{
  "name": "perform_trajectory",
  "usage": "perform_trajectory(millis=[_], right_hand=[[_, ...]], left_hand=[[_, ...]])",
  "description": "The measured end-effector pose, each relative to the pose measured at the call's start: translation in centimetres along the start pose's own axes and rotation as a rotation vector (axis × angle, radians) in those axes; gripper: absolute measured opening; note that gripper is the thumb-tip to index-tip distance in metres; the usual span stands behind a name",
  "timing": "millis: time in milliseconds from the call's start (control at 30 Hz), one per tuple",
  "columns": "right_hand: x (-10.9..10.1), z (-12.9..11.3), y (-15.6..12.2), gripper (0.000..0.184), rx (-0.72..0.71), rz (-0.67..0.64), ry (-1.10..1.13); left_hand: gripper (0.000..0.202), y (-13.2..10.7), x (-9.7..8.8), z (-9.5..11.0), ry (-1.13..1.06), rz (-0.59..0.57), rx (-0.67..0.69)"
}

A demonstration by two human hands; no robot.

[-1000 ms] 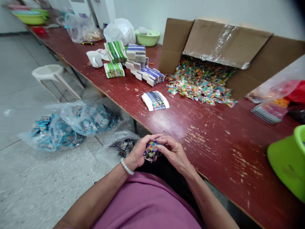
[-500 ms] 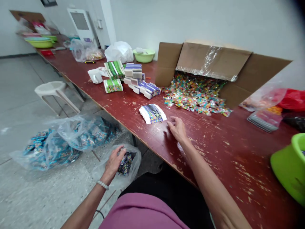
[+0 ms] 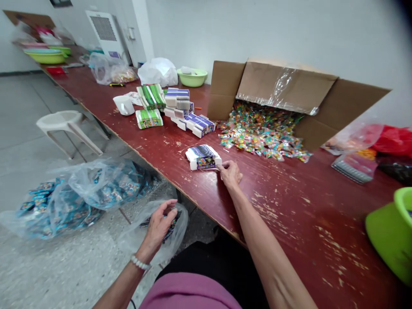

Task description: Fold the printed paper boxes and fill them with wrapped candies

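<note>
My right hand [image 3: 231, 175] is at the near right corner of a small stack of flat printed cartons [image 3: 203, 155] on the red table. Its thumb and fingers pinch the edge of a bottom carton. The cartons have white flaps and a purple, colourful print. My left hand [image 3: 157, 226], with a beaded bracelet [image 3: 140, 262] at the wrist, hovers below the table edge with fingers apart and nothing visible in them. Beneath it, a clear plastic bag [image 3: 183, 221] holds small dark shiny packets [image 3: 170, 231], partly covered by the hand.
Banded bundles of green cartons [image 3: 149, 119] and purple cartons [image 3: 201, 124] lie farther back beside a white mug [image 3: 124, 105]. An open cardboard box [image 3: 286, 86] spills wrapped candies [image 3: 257, 133]. A green tub [image 3: 389, 231] stands right; bags of blue packets [image 3: 74, 210] and a stool [image 3: 61, 122] are left.
My right hand has moved slightly left and closed on the edge of a carton in the stack. My left hand stays over the bag, its fingers shifted slightly right.
</note>
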State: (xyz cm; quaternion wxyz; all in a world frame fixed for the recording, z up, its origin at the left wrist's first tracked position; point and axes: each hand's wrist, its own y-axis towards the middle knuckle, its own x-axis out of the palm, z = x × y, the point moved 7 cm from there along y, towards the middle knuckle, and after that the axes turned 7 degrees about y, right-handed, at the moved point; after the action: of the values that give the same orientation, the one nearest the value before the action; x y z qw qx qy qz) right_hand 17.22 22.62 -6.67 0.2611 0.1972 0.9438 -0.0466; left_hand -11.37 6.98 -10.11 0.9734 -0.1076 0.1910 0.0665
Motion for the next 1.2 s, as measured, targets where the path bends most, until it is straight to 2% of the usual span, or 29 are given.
perform_trajectory(millis=[100, 167, 267, 333, 367, 400, 467, 533, 567, 633, 733, 900, 967, 1033, 1100, 1200], right_hand=[[-0.7, -0.3, -0.3, 0.019, -0.026, -0.121, 0.173], [-1.8, -0.5, -1.2, 0.022, -0.062, -0.198, 0.283], [-4.0, -0.8, -3.5, 0.031, -0.101, -0.303, 0.406], [-4.9, -1.2, -5.8, 0.034, -0.106, -0.449, 0.520], [-5.2, -1.5, -7.0, 0.035, -0.102, -0.537, 0.577], [-5.4, -1.9, -8.3, 0.035, -0.096, -0.620, 0.626], [-5.7, -2.7, -10.6, 0.034, -0.082, -0.731, 0.681], [-5.9, -3.6, -12.4, 0.033, -0.072, -0.767, 0.719], [-6.0, -4.0, -13.1, 0.032, -0.065, -0.771, 0.739], [-6.2, -4.6, -14.1, 0.030, -0.046, -0.763, 0.778], [-6.4, -4.9, -14.9, 0.030, -0.013, -0.743, 0.818], [-5.9, -4.3, -15.9, 0.030, 0.041, -0.775, 0.884], [-5.5, -4.2, -16.8, 0.036, 0.029, -0.826, 0.895], [-5.2, -4.1, -17.5, 0.031, 0.010, -0.840, 0.868], [-5.1, -3.8, -17.9, 0.027, 0.001, -0.786, 0.817], [-5.5, -3.2, -17.4, 0.029, -0.007, -0.617, 0.705]], left_hand=[[0.045, 0.1, -0.2, 2.0, -0.024, 0.031, 0.056], [0.046, 0.3, -0.9, 3.5, -0.024, 0.093, 0.107], [0.046, 0.5, -2.3, 6.2, -0.035, 0.193, 0.182], [0.045, 0.4, -2.3, 7.9, -0.101, 0.154, 0.207], [0.045, 0.3, -1.7, 8.5, -0.155, 0.057, 0.191], [0.046, 0.0, -0.4, 9.0, -0.220, -0.097, 0.152], [0.052, -2.0, 3.3, 9.4, -0.372, -0.525, 0.017], [0.060, -5.1, 6.5, 9.6, -0.532, -0.918, -0.110], [0.064, -6.6, 7.6, 9.7, -0.605, -1.048, -0.149], [0.067, -8.4, 8.9, 9.9, -0.715, -1.158, -0.171], [0.060, -9.1, 9.2, 9.9, -0.740, -1.098, -0.155], [0.038, -8.3, 8.2, 10.0, -0.591, -0.828, -0.158], [0.038, -8.0, 8.0, 9.8, -0.575, -0.747, -0.170], [0.040, -7.9, 8.1, 9.5, -0.574, -0.712, -0.198], [0.041, -7.6, 8.3, 9.2, -0.548, -0.696, -0.205], [0.039, -6.9, 8.1, 9.2, -0.467, -0.630, -0.125]])
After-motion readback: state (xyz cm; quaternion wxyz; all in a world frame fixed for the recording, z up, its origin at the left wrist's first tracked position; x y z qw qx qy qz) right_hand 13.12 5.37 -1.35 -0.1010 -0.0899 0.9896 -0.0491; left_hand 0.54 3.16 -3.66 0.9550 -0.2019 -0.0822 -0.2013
